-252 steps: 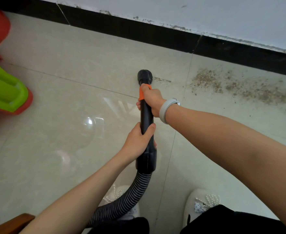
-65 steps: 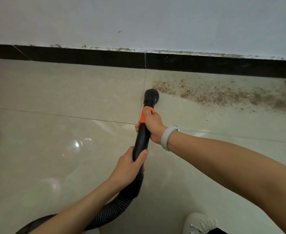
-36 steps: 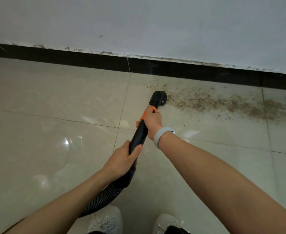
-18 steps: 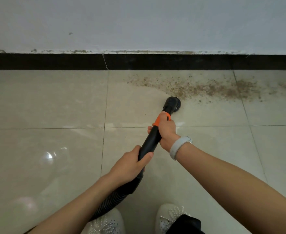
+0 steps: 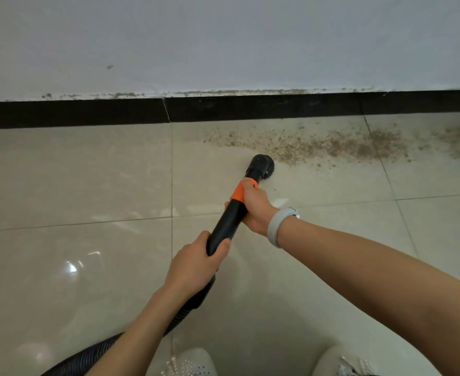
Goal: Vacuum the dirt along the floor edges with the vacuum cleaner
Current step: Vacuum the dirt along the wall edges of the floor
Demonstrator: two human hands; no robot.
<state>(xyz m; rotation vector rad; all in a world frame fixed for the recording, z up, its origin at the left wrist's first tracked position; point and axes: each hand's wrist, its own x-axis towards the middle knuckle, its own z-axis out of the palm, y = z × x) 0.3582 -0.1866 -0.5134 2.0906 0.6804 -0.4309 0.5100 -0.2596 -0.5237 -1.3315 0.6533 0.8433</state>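
Fingers: your right hand (image 5: 256, 207) clenches the vacuum wand (image 5: 230, 215) by its orange collar (image 5: 240, 191); your left hand (image 5: 193, 267) grips the wand's lower end.
Nozzle: its brush head (image 5: 261, 165) meets the floor (image 5: 74, 185) at the dirt's near edge.
Dirt: a brown band (image 5: 318, 147) beside the black skirting (image 5: 87, 112).
Hose: the ribbed hose (image 5: 93, 354) trails toward your lower left.

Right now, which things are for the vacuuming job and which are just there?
For the job:
- vacuum wand, gripped by the left hand and right hand
- brush nozzle
- hose
- dirt along the baseboard

Just there:
- white shoes
- wristband
- wall
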